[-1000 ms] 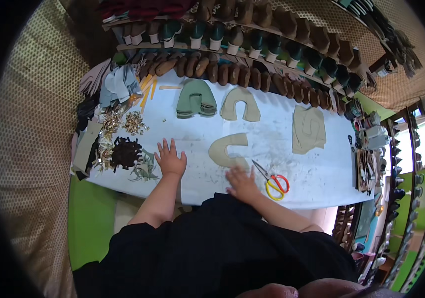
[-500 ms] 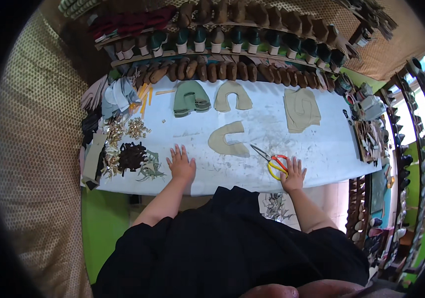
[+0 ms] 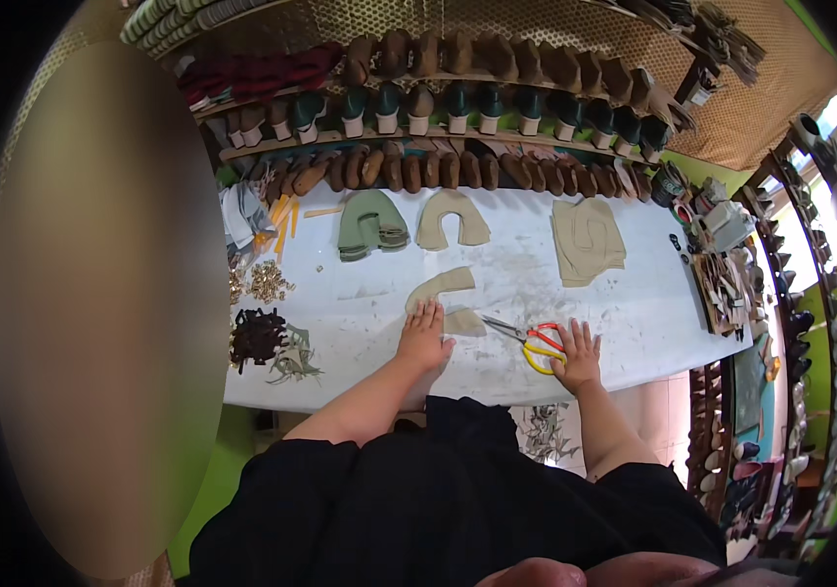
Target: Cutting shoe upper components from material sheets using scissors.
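My left hand (image 3: 423,338) lies with fingers stretched out over the left edge of a beige U-shaped cut piece (image 3: 443,284), hiding part of its curve. My right hand (image 3: 578,354) rests flat on the white table, fingers spread, beside the scissors (image 3: 533,342). One loop of the scissors is red and the other yellow; their blades point left, the tips close to that beige piece. Farther back are a stack of green U-shaped pieces (image 3: 371,225), another beige U-shaped piece (image 3: 452,217) and a beige stack (image 3: 588,240).
Small gold fittings (image 3: 269,282), a dark pile of short strips (image 3: 259,338) and greenish scraps (image 3: 296,357) lie at the left. Shoe lasts line the shelves (image 3: 418,132) behind the table. A box of offcuts (image 3: 726,289) stands at the right edge. A blurred brownish shape (image 3: 105,313) covers the far left.
My left hand has moved right from bare tabletop onto the beige U-shaped piece. The right hand stays beside the scissors. A large blurred shape has come in at the left, and the view has shifted slightly.
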The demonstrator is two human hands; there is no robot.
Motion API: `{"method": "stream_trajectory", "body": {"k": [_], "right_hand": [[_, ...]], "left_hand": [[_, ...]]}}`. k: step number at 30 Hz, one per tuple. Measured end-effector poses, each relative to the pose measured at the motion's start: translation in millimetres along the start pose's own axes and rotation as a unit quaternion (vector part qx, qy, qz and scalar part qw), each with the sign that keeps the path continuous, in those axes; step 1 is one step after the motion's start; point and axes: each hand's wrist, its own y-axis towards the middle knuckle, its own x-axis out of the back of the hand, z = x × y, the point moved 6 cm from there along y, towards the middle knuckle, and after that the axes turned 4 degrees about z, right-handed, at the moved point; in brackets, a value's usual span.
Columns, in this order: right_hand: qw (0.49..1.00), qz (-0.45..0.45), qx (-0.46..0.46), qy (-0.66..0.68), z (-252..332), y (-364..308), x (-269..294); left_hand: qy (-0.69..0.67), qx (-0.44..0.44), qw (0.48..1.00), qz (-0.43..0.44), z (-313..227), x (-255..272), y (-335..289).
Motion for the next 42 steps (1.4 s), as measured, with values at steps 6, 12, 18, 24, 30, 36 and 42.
{"method": "stream_trajectory", "body": {"k": [6,12,18,24,30,36,42], "right_hand": [[1.000,-0.011,0.009,0.024,-7,8,-2],[0.999,-0.019,0.019,0.047,-12,11,-4],[0.998,0.011,0.029,0.058,-8,13,3],[0.997,-0.003,0.037,0.064,-12,7,3],[0.997,0.018,0.034,0.069,-13,7,3],[0.996,0.010,0.039,0.075,-14,5,-3],[0.984,-0.063,0.157,0.052,7,8,-2]], "left_hand": [[0.024,-0.056,0.996,-0.059,-10,-8,22],[0.048,-0.138,0.989,-0.002,2,11,12],[0.132,-0.189,0.958,0.172,40,15,-45],[0.156,-0.028,0.979,0.129,21,-4,-82],[0.064,-0.003,0.993,0.102,-16,-23,-95],[0.065,0.014,0.992,0.110,-16,-29,-118],[0.063,0.032,0.992,0.100,-22,-22,-120]]}}
